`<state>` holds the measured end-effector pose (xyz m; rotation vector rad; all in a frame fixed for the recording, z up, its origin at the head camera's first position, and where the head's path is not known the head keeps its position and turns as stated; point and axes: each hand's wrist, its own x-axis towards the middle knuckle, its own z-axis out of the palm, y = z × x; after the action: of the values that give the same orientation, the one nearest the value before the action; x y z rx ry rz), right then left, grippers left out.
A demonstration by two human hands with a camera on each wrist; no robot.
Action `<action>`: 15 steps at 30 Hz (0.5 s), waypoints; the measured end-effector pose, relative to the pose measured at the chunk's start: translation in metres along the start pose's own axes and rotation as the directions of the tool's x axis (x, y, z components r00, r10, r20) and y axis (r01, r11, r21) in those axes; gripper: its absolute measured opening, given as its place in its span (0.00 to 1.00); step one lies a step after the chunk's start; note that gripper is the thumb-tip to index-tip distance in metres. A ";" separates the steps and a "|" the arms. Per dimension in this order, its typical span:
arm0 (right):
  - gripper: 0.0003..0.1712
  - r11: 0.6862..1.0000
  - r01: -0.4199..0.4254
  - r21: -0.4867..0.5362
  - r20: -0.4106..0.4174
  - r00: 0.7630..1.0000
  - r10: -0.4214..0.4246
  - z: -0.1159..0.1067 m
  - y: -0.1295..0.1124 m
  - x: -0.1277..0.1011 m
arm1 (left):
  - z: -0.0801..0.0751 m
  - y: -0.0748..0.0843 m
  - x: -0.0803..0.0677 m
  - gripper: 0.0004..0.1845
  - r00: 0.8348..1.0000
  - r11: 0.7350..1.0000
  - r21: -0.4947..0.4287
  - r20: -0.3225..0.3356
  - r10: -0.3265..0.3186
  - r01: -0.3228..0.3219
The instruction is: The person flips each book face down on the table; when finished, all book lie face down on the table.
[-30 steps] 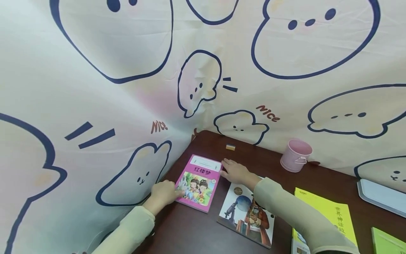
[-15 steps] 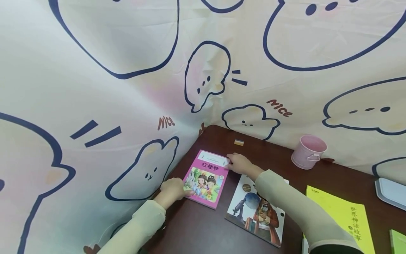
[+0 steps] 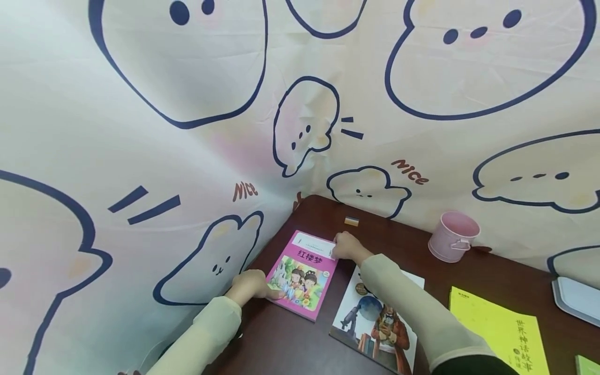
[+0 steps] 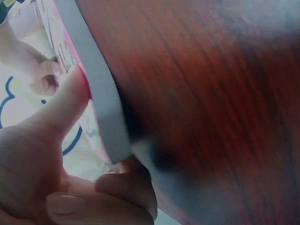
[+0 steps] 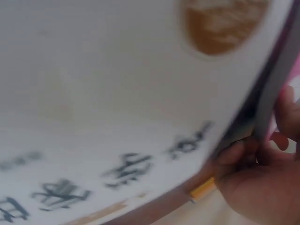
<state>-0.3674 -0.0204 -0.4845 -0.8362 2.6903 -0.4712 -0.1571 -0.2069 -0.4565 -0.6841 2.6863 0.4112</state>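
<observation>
- Your left hand (image 3: 251,286) pinched the near left corner of a pink rectangular book with a colourful picture of two children on its cover (image 3: 302,276); your thumb (image 4: 70,101) lay on the cover, while your other fingers were curled at the book's edge below it.
- Your right hand (image 3: 348,247) held the same book by its far right edge; the thumb was on the cover and the curled fingers met the edge, so the grip was closed around the book's thickness.
- The pink book was on the far left part of a dark reddish-brown wooden table (image 3: 281,346), beside a white cloth wall printed with blue-outlined cartoon figures (image 3: 187,172); whether the book was flat or slightly raised, you could not tell.
- Just right of it, apart, lay a white book showing a figure in a red coat (image 3: 367,325); your right sleeve (image 3: 408,302) crossed over its upper part.
- Farther right lay a bright yellow book (image 3: 501,323); a green item (image 3: 587,366) and a pale blue flat object (image 3: 578,297) were cut off by the frame.
- Near the back stood a pink handled bucket (image 3: 452,239); a small striped block (image 3: 351,221) lay beyond your right hand.
</observation>
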 end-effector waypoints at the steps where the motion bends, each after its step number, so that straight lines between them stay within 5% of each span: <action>1: 0.23 1.000 -0.004 -0.027 -0.008 1.000 0.004 0.000 0.000 -0.001 | 0.000 0.000 -0.001 0.33 1.000 1.000 0.003 -0.006 0.006 -0.006; 8: 0.26 0.994 -0.026 -0.103 -0.091 0.996 0.017 -0.001 -0.003 -0.001 | -0.006 0.002 -0.007 0.34 0.994 0.999 0.000 -0.100 0.044 -0.045; 11: 0.28 0.993 -0.051 -0.111 -0.100 0.994 0.040 -0.004 -0.006 -0.001 | -0.012 0.000 -0.015 0.31 0.984 0.989 -0.097 -0.149 0.098 -0.113; 15: 0.31 0.988 -0.059 -0.141 -0.088 0.995 0.047 -0.001 -0.011 -0.005 | -0.018 -0.001 -0.027 0.22 0.956 0.933 -0.282 -0.253 0.151 -0.222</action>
<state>-0.3587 -0.0257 -0.4791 -0.7962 2.8445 -0.3097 -0.1390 -0.2028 -0.4300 -0.5864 2.9498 0.8667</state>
